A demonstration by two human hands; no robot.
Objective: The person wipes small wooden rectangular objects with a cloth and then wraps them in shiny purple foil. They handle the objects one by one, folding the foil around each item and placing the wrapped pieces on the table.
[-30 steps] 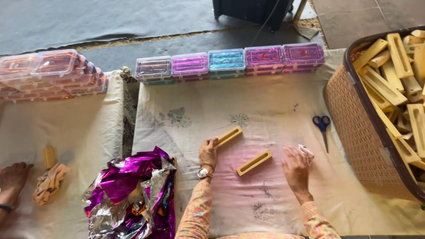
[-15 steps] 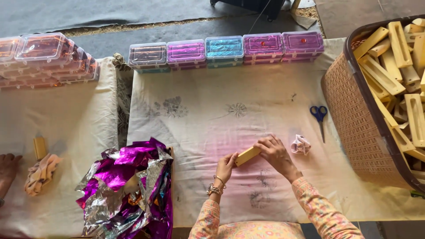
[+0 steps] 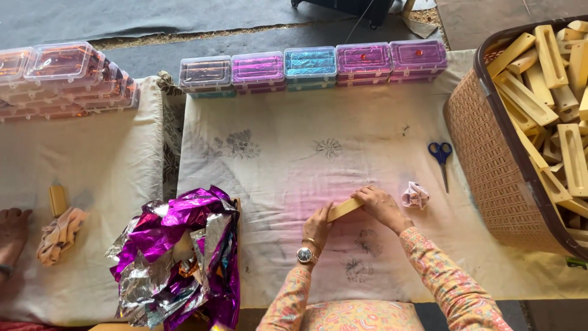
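Observation:
Both of my hands grip one yellow wooden block (image 3: pixel 343 209) over the pale printed cloth (image 3: pixel 343 159). My left hand (image 3: pixel 318 225), with a wristwatch and bangle, holds the block's near left end. My right hand (image 3: pixel 381 206) covers its right end from above. A small crumpled pink cloth (image 3: pixel 416 195) lies just right of my right hand. Only the middle of the block shows between my fingers.
Blue-handled scissors (image 3: pixel 440 156) lie to the right. A brown woven basket (image 3: pixel 490 153) full of yellow wooden blocks stands at the right edge. A row of coloured plastic boxes (image 3: pixel 309 64) lines the far side. Purple and silver foil (image 3: pixel 177 251) is heaped left. Another person's hand (image 3: pixel 12 233) rests far left.
A second before, two blocks lay on the cloth with my hands apart. Now both hands have come together on one block; the pink cloth lies released to the right.

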